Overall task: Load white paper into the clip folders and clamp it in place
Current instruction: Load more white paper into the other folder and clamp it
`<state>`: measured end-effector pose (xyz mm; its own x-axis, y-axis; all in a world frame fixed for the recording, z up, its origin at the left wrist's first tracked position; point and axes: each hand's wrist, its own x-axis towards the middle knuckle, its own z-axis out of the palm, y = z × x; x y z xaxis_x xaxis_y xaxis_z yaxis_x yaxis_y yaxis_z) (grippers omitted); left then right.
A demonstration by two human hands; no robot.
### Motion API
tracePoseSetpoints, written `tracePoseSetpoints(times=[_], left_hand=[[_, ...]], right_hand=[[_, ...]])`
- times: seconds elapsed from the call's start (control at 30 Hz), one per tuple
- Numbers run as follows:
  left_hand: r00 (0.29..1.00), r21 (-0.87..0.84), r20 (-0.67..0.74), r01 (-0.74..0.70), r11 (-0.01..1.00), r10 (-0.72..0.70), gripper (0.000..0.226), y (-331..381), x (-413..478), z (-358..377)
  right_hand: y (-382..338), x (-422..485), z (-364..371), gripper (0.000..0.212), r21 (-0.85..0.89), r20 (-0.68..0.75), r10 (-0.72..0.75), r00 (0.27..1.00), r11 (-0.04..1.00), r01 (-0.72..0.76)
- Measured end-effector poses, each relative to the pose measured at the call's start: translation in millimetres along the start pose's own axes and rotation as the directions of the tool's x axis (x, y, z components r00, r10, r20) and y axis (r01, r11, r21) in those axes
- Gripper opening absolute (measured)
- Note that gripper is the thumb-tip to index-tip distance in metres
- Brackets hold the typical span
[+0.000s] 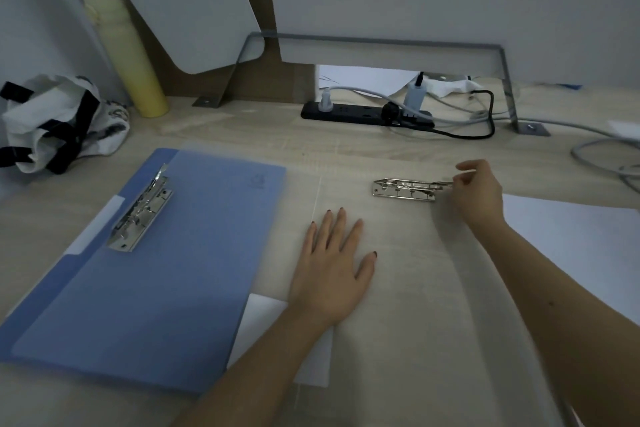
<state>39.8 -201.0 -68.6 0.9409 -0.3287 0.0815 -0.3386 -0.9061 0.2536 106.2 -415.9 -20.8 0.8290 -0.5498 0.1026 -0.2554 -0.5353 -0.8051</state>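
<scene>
A clear, see-through clip folder [408, 288] lies open in the middle of the desk, its metal clamp [405, 188] near the far edge. My left hand [332, 270] presses flat on the folder with fingers spread. My right hand [479, 191] pinches the lever at the right end of that clamp. To the left lies a blue clip folder [166, 274] with its own metal clamp [142, 211] and a translucent sheet over it. A white paper [273, 329] peeks out under my left wrist. More white paper [581, 246] lies at the right.
A black power strip [363, 113] with plugs and cables sits at the back of the wooden desk [242, 128]. A yellow bottle [128, 59] and a white bag with black straps [59, 121] stand at the back left. A grey metal bracket [505, 80] spans the rear.
</scene>
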Motion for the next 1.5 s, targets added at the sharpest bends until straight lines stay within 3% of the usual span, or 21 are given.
tracePoseSetpoints(times=[0.13, 0.3, 0.4, 0.47, 0.53, 0.6, 0.7, 0.77, 0.87, 1.0, 1.1, 1.37, 1.5], left_hand=[[1.000, 0.017, 0.018, -0.005, 1.000, 0.005, 0.083, 1, -1, -1], [0.990, 0.030, 0.132, 0.048, 0.998, -0.052, 0.060, 5, -1, -11], [0.981, -0.097, 0.173, 0.100, 0.990, -0.082, 0.058, 23, -5, -23], [0.990, -0.342, 0.119, 0.111, 0.933, -0.074, 0.053, 52, -10, -31], [0.985, -0.688, 0.159, 0.160, 0.708, -0.068, 0.046, 91, -16, -38], [0.948, -0.870, 0.318, 0.297, 0.394, -0.012, 0.043, 129, -22, -43], [0.838, -0.839, 0.544, 0.543, 0.038, 0.043, 0.040, 167, -20, -40], [0.775, -0.773, 0.628, 0.632, -0.060, 0.070, 0.025, 181, -13, -36], [0.758, -0.759, 0.649, 0.651, -0.010, 0.065, 0.017, 190, 0, -30], [0.787, -0.781, 0.616, 0.608, 0.141, 0.018, 0.012, 195, 8, -26], [0.838, -0.825, 0.542, 0.516, 0.233, 0.066, 0.027, 202, 3, -16], [0.923, -0.923, 0.341, 0.294, 0.247, 0.177, 0.047, 227, -25, 3], [0.933, -0.932, 0.318, 0.274, 0.236, 0.171, 0.049, 228, -24, 5]], right_hand=[[7, -10, -48, 0.028, -0.043, 0.021, -0.050, 0.999, 0.998, 0.051], [34, -44, -126, 0.022, -0.272, 0.273, 0.052, 0.961, 0.962, 0.025], [55, -71, -155, 0.022, -0.394, 0.290, 0.077, 0.954, 0.918, 0.045], [64, -86, -164, 0.020, -0.422, 0.301, 0.079, 0.950, 0.905, 0.059], [71, -96, -165, 0.022, -0.444, 0.324, 0.080, 0.943, 0.893, 0.077], [76, -101, -162, 0.026, -0.480, 0.326, 0.087, 0.941, 0.873, 0.086], [80, -105, -158, 0.028, -0.540, 0.291, 0.056, 0.955, 0.833, 0.116], [80, -106, -157, 0.028, -0.559, 0.279, 0.043, 0.959, 0.820, 0.126], [79, -105, -157, 0.029, -0.564, 0.266, 0.039, 0.963, 0.817, 0.122], [78, -105, -158, 0.030, -0.546, 0.272, 0.058, 0.961, 0.831, 0.104], [77, -105, -160, 0.037, -0.470, 0.278, 0.090, 0.956, 0.881, 0.054], [85, -105, -172, 0.050, -0.120, 0.283, 0.168, 0.944, 0.983, -0.139], [87, -104, -174, 0.037, -0.053, 0.300, 0.162, 0.940, 0.987, -0.153]])
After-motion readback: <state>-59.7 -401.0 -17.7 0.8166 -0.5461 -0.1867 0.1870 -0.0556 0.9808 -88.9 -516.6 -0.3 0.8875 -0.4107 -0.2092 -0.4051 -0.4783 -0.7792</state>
